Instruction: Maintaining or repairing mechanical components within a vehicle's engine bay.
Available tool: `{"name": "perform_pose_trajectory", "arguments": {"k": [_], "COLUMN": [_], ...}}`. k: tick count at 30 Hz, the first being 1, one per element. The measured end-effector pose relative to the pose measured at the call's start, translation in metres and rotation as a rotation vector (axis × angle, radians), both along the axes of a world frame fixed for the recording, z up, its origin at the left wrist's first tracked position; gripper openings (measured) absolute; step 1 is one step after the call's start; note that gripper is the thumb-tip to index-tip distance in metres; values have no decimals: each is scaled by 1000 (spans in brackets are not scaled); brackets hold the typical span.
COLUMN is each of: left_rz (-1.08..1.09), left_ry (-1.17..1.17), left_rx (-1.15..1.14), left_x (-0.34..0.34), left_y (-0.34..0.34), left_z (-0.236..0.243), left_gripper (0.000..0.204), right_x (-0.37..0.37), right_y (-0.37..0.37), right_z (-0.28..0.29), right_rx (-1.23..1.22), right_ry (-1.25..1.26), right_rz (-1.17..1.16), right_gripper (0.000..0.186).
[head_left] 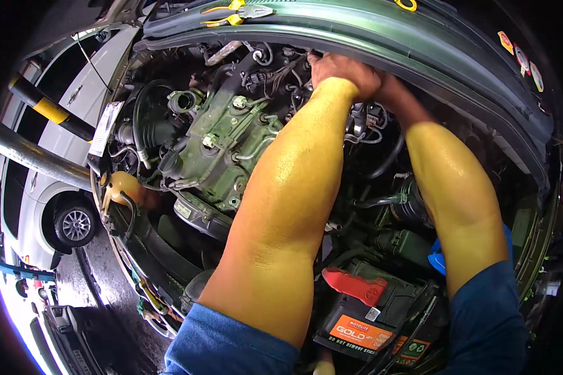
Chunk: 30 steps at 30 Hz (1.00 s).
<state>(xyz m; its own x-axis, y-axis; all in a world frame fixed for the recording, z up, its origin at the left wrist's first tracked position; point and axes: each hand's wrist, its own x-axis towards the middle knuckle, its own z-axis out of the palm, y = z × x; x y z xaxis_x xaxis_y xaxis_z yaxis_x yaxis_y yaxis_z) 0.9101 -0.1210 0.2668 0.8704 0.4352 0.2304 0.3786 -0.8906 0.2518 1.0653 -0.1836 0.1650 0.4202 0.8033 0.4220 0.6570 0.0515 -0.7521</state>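
Observation:
Both my arms reach into an open engine bay, to the back of the engine [222, 147]. My left hand [345, 72] is bent over under the rear edge of the dark cowl [331, 39], close to wiring and hoses; most of its fingers are out of sight. Tucked behind it is my right hand [391, 94], in shadow, with its fingers hidden by the left hand and the cowl. What either hand touches cannot be made out. Yellow-handled pliers [234, 12] lie on top of the cowl, left of my hands.
Below my forearms sits a black battery [341, 322] with a red terminal cover [356, 286]. A blue object [438, 261] shows beside my right arm. An orange-tinted reservoir [122, 186] is at the left. Beyond stand a striped post [49, 107] and a white car [28, 203].

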Motion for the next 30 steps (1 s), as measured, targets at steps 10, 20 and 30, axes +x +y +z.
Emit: {"name": "perform_pose_trajectory", "arguments": {"k": [10, 20, 30], "left_rz": [10, -26, -2], "left_ry": [-62, -54, -111], "left_rx": [-9, -13, -16], "left_x": [-3, 4, 3], "left_y": [-1, 7, 0], "left_z": [4, -6, -5], "left_gripper": [63, 61, 63], "right_x": [-19, -9, -18], "right_y": [-1, -5, -9], "right_z": [10, 17, 28], "right_rx": [144, -217, -167], "right_ry": [160, -81, 125], "right_rz": [74, -28, 11], "right_gripper": [48, 43, 54]}}
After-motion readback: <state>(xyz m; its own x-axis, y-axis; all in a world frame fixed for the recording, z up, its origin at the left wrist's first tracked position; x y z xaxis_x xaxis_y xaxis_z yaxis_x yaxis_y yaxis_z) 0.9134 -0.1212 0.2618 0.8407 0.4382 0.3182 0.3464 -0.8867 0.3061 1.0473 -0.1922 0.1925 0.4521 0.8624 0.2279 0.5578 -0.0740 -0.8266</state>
